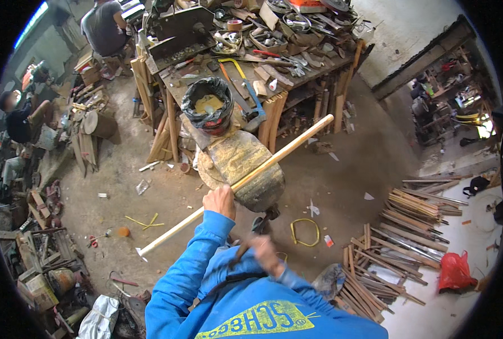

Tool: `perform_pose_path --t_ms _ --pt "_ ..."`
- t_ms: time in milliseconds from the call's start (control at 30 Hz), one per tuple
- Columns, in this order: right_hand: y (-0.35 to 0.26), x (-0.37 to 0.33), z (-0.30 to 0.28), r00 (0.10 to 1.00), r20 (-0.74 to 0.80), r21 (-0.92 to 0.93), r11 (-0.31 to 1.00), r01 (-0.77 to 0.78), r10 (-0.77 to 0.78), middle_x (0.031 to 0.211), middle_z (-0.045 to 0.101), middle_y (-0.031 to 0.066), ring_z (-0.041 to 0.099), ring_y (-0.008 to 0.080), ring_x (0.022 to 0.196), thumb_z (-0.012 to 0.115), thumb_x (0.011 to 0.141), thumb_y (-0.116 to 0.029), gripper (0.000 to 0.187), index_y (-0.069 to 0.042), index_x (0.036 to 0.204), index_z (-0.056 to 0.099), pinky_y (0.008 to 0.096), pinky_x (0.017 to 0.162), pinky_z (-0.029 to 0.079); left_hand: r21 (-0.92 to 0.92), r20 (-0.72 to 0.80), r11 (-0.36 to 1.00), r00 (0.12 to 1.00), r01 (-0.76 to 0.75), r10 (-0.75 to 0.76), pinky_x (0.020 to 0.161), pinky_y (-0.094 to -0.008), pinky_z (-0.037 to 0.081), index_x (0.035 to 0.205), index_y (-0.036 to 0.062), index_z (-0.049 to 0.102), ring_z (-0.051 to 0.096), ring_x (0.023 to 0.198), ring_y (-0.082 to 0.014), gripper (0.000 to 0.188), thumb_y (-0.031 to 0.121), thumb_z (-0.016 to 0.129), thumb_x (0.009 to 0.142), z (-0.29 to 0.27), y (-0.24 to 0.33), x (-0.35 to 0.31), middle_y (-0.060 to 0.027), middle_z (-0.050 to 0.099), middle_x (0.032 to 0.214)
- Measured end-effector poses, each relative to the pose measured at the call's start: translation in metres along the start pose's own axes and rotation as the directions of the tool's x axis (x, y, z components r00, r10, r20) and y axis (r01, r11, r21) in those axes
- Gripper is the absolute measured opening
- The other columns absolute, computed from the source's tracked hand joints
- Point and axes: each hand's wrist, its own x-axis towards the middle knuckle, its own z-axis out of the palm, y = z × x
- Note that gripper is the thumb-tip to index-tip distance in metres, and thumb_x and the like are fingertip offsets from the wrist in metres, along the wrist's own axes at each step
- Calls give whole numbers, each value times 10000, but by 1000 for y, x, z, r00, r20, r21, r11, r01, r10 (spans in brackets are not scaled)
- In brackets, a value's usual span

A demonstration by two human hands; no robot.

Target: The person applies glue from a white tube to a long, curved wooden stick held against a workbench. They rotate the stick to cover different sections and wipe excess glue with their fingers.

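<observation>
L hand (220,201) clenched round pale wooden stick (237,185), stick laid slantwise across top of worn stump block (243,168), apparently so block supports it for working. R hand (264,252) blurred, gripping dark tool (261,221) just below block, head toward stick. Yellow loop (305,232) on floor right of block. Cluttered tabletop (206,76) behind block

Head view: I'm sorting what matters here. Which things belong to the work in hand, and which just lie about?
In use: long pale wooden stick gripped by the left hand; dark-headed hammer in the right hand; rounded stump block.

Lying about: yellow loop, red plastic bag, stack of wooden slats, cluttered workbench.
</observation>
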Motion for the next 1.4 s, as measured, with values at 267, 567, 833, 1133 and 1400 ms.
perform_pose_path --t_ms 267,567,833,1133,1400 --pt "63 91 -131 387 -755 619 771 152 530 936 654 96 613 183 841 462 986 -523 517 -39 1065 625 333 766 482 42 9 999 1000 26 -26 624 -484 516 838 127 695 670 727 -379 84 190 681 783 9 -5 1 -171 673 753" --pt "20 181 -226 670 -741 338 886 317 43 1517 337 228 348 335 1398 445 1009 -257 607 -28 1523 219 453 1166 261 -50 111 997 991 -67 72 619 -448 491 838 65 663 637 680 -367 276 317 752 768 -36 -18 -7 -169 670 758" --pt "-87 163 -218 524 -391 -818 547 180 -756 1517 343 190 342 385 1397 711 804 -20 772 -95 1482 350 479 1127 361 -625 609 774 681 98 406 814 -261 504 1173 -18 663 605 878 -65 375 206 729 880 -94 -42 -23 -15 715 997" --pt "-113 180 -259 579 115 -972 28 231 -807 1170 655 58 563 256 1218 640 814 -97 288 -151 1096 659 427 1067 418 -899 335 400 869 179 363 913 -286 486 1341 41 565 647 1060 -165 450 195 662 930 -87 -35 -53 -122 710 1129" --pt "-27 186 -260 900 147 -968 129 217 -410 937 666 39 611 248 992 664 756 -61 210 -146 943 616 406 890 431 -220 -365 964 929 -151 62 753 -452 521 1146 70 625 642 887 -365 246 125 610 907 -8 -20 -67 -167 643 1036"
